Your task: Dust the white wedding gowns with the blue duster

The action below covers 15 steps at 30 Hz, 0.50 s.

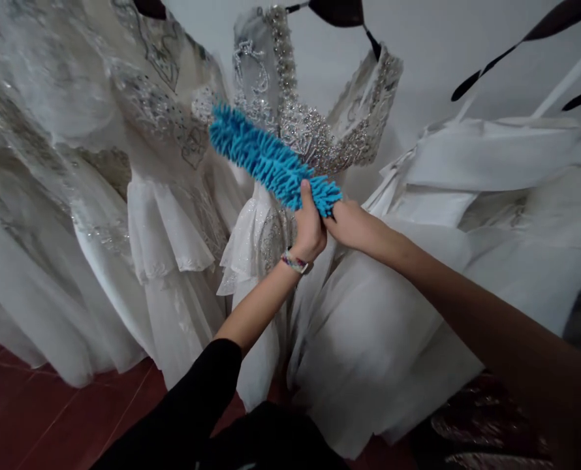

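Note:
A blue microfibre duster [266, 156] with thick chenille strands slants across the middle of the view, its far end up and to the left. My left hand [311, 225], with a braided bracelet [295, 262] at the wrist, is closed around its lower end, thumb laid along the strands. Against it, my right hand [345, 220] is a fist at the duster's near end; the handle is hidden by the hands. Behind the duster hangs a white gown with a beaded bodice [314, 134]. Whether the strands touch the beading I cannot tell.
More white gowns hang to the left [168, 228], with long skirts down to the red tiled floor [75, 418]. A strapless white gown [491, 156] is on the right. Dark hangers [339, 12] stand out against the pale wall. Dark sequinned fabric [491, 424] lies at the lower right.

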{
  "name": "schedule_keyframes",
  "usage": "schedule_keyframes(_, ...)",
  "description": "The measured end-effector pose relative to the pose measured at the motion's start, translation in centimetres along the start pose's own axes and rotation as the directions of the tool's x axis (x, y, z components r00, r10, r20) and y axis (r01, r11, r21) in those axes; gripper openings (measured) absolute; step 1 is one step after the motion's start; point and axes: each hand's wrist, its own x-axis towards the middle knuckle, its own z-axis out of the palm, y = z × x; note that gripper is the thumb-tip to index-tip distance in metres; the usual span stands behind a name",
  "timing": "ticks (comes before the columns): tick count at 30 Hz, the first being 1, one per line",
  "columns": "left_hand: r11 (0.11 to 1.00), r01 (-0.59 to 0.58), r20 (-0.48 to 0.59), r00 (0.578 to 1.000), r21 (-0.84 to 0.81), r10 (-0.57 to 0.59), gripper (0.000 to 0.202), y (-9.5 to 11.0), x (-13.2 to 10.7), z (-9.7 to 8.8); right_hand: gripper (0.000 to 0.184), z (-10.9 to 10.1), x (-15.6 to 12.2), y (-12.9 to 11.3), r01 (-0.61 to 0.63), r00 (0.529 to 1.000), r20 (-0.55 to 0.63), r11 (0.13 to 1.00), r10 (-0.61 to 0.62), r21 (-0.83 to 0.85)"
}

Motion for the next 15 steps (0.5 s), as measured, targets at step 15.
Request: schedule_keyframes(15, 0.926, -0.089, 0.132, 0.990, 0.366, 0.042, 0.060, -0.2, 0.0, -1.5, 0.029, -0.1, -2.7, -2.5, -0.158, 0.982, -0.067, 0.961, 0.178, 0.228)
